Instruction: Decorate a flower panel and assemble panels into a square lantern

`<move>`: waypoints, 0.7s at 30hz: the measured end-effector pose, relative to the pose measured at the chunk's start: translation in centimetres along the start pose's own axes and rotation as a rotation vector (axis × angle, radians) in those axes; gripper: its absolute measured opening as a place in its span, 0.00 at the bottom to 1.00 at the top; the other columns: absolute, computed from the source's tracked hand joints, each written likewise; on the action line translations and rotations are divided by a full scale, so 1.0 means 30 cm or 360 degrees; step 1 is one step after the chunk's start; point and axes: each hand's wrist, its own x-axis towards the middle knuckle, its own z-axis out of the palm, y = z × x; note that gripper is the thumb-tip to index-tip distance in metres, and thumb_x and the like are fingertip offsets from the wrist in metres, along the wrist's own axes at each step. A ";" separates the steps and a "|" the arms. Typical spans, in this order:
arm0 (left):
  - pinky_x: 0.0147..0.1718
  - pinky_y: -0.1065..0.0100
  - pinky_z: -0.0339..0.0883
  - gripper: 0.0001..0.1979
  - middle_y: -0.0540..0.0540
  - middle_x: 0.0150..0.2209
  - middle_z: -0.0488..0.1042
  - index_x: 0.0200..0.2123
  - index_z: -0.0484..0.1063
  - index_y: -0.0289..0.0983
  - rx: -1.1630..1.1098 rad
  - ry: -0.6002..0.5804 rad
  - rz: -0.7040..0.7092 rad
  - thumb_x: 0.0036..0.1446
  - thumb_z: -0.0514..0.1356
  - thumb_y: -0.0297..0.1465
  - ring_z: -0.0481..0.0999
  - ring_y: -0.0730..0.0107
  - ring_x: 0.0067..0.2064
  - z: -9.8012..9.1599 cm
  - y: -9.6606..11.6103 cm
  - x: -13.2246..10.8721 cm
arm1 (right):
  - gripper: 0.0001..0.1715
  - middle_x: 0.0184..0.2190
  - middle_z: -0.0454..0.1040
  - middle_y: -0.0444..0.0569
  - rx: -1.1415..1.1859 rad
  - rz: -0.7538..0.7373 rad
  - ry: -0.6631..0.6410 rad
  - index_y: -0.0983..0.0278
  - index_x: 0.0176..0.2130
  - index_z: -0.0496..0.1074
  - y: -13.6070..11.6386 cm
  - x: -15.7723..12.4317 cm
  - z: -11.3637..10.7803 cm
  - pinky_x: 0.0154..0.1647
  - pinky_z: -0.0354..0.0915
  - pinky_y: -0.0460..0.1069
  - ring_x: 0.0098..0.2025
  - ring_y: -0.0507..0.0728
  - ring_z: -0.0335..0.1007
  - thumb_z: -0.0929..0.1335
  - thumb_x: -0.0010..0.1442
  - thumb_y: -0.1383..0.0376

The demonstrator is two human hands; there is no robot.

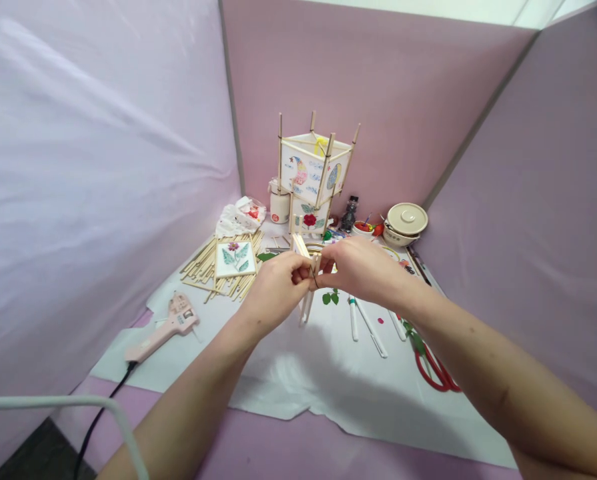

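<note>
In front of me, a small frame of pale wooden sticks [304, 312] is held upright above the table. My left hand [277, 283] is closed, its thumb and fingers pinching the frame's near edge. My right hand [358, 265] is closed too, fingertips pinching at a thin dark cord [315, 277] that crosses the sticks. The fingertips partly hide the cord's ends. Behind the hands stands a stick-framed paper lantern [305, 170] with a moon picture above and a red flower below.
A square flower panel [235, 259] lies on loose wooden sticks [201, 267] at left, near a pink glue gun [178, 317]. White pens [371, 328], green leaves [331, 297] and red-handled scissors [435, 373] lie at right. Behind them are a lidded bowl [406, 219] and a white jar [279, 207].
</note>
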 end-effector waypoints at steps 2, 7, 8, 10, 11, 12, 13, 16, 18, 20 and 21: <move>0.28 0.70 0.60 0.02 0.51 0.26 0.69 0.26 0.72 0.37 -0.0004 -0.0016 -0.0011 0.50 0.62 0.25 0.66 0.73 0.28 -0.002 -0.002 0.000 | 0.12 0.23 0.73 0.45 0.0088 0.0041 -0.0005 0.61 0.27 0.75 0.003 -0.007 0.009 0.24 0.49 0.47 0.26 0.53 0.65 0.72 0.55 0.56; 0.27 0.70 0.61 0.02 0.50 0.27 0.70 0.27 0.73 0.37 -0.0011 -0.0014 0.0013 0.51 0.61 0.28 0.66 0.73 0.28 -0.003 -0.021 0.003 | 0.21 0.17 0.64 0.43 0.0225 -0.0039 -0.0002 0.64 0.19 0.67 0.008 -0.033 0.041 0.23 0.45 0.47 0.21 0.49 0.53 0.66 0.62 0.61; 0.28 0.70 0.61 0.02 0.50 0.27 0.70 0.28 0.73 0.37 -0.0020 -0.0016 0.0020 0.51 0.61 0.28 0.67 0.73 0.28 -0.004 -0.024 0.003 | 0.21 0.17 0.63 0.42 0.0287 -0.0086 0.0003 0.64 0.20 0.67 0.011 -0.041 0.055 0.23 0.46 0.47 0.21 0.49 0.53 0.65 0.63 0.63; 0.28 0.70 0.62 0.03 0.50 0.27 0.70 0.28 0.74 0.37 -0.0034 -0.0020 0.0030 0.51 0.60 0.27 0.67 0.73 0.29 -0.004 -0.027 0.003 | 0.20 0.19 0.63 0.42 0.0444 -0.0157 0.0044 0.64 0.22 0.66 0.017 -0.062 0.091 0.25 0.49 0.47 0.22 0.50 0.55 0.62 0.65 0.64; 0.28 0.70 0.62 0.03 0.50 0.27 0.70 0.28 0.74 0.37 -0.0043 -0.0021 0.0036 0.51 0.59 0.27 0.67 0.73 0.29 -0.004 -0.028 0.002 | 0.19 0.21 0.65 0.42 0.0526 -0.0188 0.0089 0.64 0.24 0.67 0.020 -0.075 0.112 0.26 0.52 0.46 0.24 0.50 0.57 0.61 0.66 0.65; 0.28 0.70 0.62 0.03 0.50 0.27 0.70 0.28 0.74 0.37 -0.0053 -0.0021 0.0041 0.51 0.59 0.27 0.67 0.73 0.29 -0.004 -0.027 0.002 | 0.18 0.24 0.67 0.43 0.0608 -0.0229 0.0159 0.64 0.26 0.67 0.022 -0.089 0.133 0.29 0.55 0.47 0.27 0.51 0.60 0.61 0.66 0.65; 0.28 0.70 0.62 0.03 0.50 0.27 0.70 0.28 0.74 0.36 -0.0063 -0.0023 0.0042 0.51 0.59 0.27 0.67 0.73 0.28 -0.004 -0.027 0.001 | 0.16 0.28 0.69 0.45 0.0682 -0.0285 0.0258 0.64 0.28 0.68 0.022 -0.104 0.155 0.33 0.59 0.47 0.31 0.52 0.64 0.61 0.67 0.65; 0.29 0.70 0.62 0.04 0.50 0.27 0.70 0.29 0.74 0.37 -0.0076 -0.0021 0.0036 0.51 0.59 0.27 0.67 0.73 0.28 -0.003 -0.029 -0.001 | 0.09 0.43 0.68 0.54 0.0810 -0.0466 0.0588 0.63 0.33 0.69 0.013 -0.148 0.213 0.45 0.63 0.52 0.44 0.56 0.66 0.62 0.64 0.67; 0.29 0.70 0.62 0.04 0.50 0.27 0.70 0.29 0.74 0.37 -0.0074 -0.0009 0.0041 0.51 0.59 0.27 0.67 0.73 0.29 -0.003 -0.031 -0.003 | 0.05 0.48 0.66 0.55 0.0871 -0.0540 0.0705 0.62 0.35 0.70 0.005 -0.168 0.243 0.48 0.64 0.55 0.47 0.58 0.65 0.64 0.61 0.68; 0.29 0.71 0.62 0.04 0.50 0.27 0.70 0.29 0.74 0.37 -0.0076 0.0007 0.0055 0.51 0.59 0.26 0.67 0.73 0.29 -0.001 -0.032 -0.004 | 0.04 0.46 0.68 0.54 0.1061 -0.0530 0.0727 0.61 0.34 0.70 -0.003 -0.173 0.267 0.49 0.63 0.57 0.47 0.59 0.65 0.65 0.59 0.68; 0.29 0.71 0.62 0.04 0.50 0.27 0.70 0.29 0.74 0.37 -0.0085 0.0011 0.0060 0.51 0.59 0.26 0.68 0.73 0.29 0.000 -0.031 -0.005 | 0.03 0.42 0.69 0.53 0.1252 -0.0466 0.0737 0.61 0.32 0.69 -0.005 -0.169 0.277 0.47 0.64 0.57 0.45 0.59 0.66 0.65 0.58 0.67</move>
